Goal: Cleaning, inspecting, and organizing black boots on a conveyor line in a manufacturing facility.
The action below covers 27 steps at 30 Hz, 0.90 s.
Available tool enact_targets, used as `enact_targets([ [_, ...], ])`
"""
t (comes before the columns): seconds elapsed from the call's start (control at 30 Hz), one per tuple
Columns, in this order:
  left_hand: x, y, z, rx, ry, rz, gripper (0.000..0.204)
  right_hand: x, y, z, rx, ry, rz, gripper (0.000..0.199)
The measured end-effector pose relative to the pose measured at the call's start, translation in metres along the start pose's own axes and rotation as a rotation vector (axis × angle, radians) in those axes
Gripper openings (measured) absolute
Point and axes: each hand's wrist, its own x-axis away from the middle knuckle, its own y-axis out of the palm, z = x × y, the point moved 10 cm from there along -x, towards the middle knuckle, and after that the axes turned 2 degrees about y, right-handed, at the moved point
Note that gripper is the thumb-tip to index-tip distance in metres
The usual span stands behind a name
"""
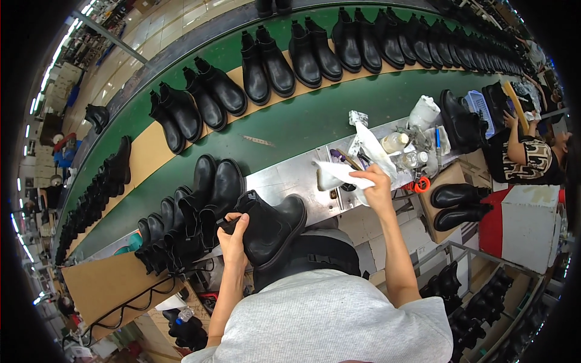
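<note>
A black ankle boot (273, 225) lies over my lap, its toe pointing right. My left hand (235, 235) is closed on the top of its shaft by the pull tab. Over the metal work surface (284, 181), my right hand (376, 184) pinches a white cloth (339, 174), which hangs to the left of my fingers and has a dark smudge at its end. The cloth and the boot are apart. Close beyond my right hand stand a bottle with pale liquid (394, 143), a clear jar (413, 160) and a stained white container (424, 112).
Pairs of black boots (266, 66) line a brown strip along the green conveyor (290, 124). More boots (212, 184) crowd the left side of my bench. At right are orange-handled scissors (419, 184), a boot pair (460, 206), a red-and-white box (520, 224) and a co-worker (526, 157).
</note>
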Motion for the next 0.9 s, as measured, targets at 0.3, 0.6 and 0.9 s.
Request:
enact_targets([
  [0.3,0.005,0.015,0.008,-0.091,0.026,-0.154,0.012,0.055,-0.1,0.192,-1.091,0.39,0.733,0.046],
  [0.6,-0.003,-0.011,-0.006,-0.022,0.016,0.011,0.009,0.051,-0.079,0.164,-0.243,0.263,0.556,0.037],
  [0.9,-0.003,-0.018,-0.011,0.038,-0.035,0.112,0.015,0.027,-0.099,0.2,-0.439,0.467,0.485,0.038],
])
